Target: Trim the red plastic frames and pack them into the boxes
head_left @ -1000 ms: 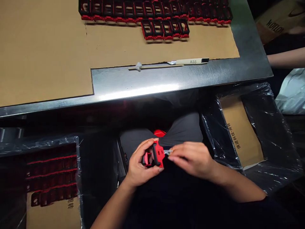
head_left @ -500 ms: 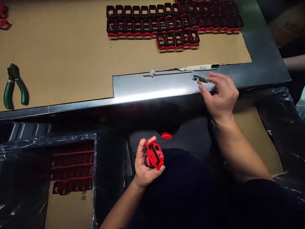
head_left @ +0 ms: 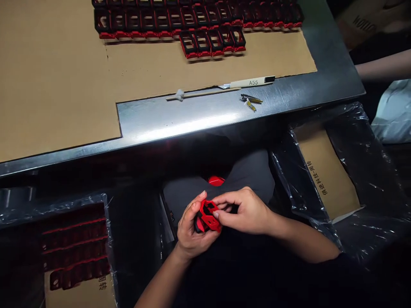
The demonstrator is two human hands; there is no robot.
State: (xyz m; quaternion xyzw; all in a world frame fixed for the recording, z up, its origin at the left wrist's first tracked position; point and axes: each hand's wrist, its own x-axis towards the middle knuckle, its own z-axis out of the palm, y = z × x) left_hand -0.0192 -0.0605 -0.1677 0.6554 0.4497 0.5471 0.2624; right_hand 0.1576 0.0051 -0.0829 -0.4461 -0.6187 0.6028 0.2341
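Note:
Above my lap, my left hand (head_left: 192, 235) is wrapped round a small red and black plastic housing (head_left: 209, 219). Its open side faces up, showing a dark hollow and cut-outs in the red frame. My right hand (head_left: 244, 211) has come in from the right; its thumb and fingers are closed on the housing's right edge. The fingertips partly cover that edge, so any small item between them is hidden. On the metal table edge ahead lie what look like small nail clippers (head_left: 251, 101), apart from both hands.
Similar housings (head_left: 160, 23) stand in rows on cardboard (head_left: 64, 85). A knife marked A55 (head_left: 252, 82) and a thin stick with white fluff (head_left: 202, 94) lie along the table edge. Lined bins flank me; the left one holds more parts (head_left: 77, 248). Another person's arm (head_left: 382, 64) shows at right.
My right hand has left the clippers on the table and come down to the housing in my left hand. The view has shifted, with the table's contents now farther left.

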